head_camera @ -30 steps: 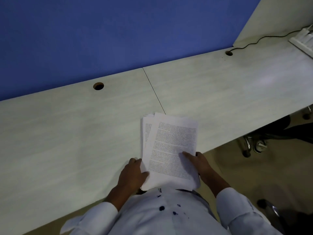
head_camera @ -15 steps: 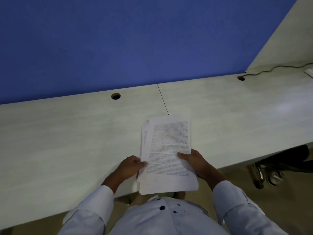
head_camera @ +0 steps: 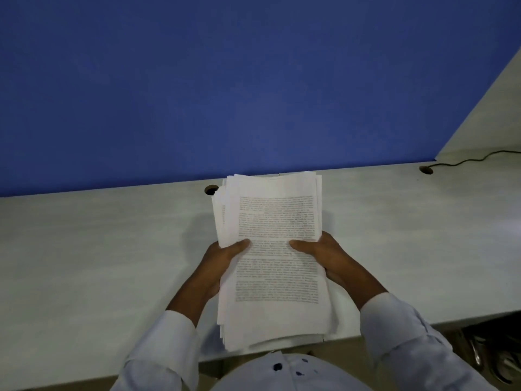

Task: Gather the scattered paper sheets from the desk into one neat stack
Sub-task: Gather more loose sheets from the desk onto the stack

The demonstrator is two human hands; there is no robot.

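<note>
1. The stack of paper sheets [head_camera: 275, 249] is held in both hands over the desk [head_camera: 98, 249], in front of the person's chest.
2. The left hand [head_camera: 222, 259] grips the left edge of the stack, thumb on the top sheet and fingers hidden beneath.
3. The right hand [head_camera: 327, 253] grips the right edge in the same way, thumb lying across the printed text.
4. The sheet edges are uneven: lower sheets stick out at the left side and at the near end.
5. The top sheet faces up and carries blocks of printed text, too blurred to read.
6. A round cable hole [head_camera: 210, 189] shows just beside the stack's far-left corner.
7. A second hole [head_camera: 425, 169] at the far right takes a dark cable [head_camera: 465, 160].
8. A blue partition [head_camera: 225, 80] stands along the desk's far edge.
</note>
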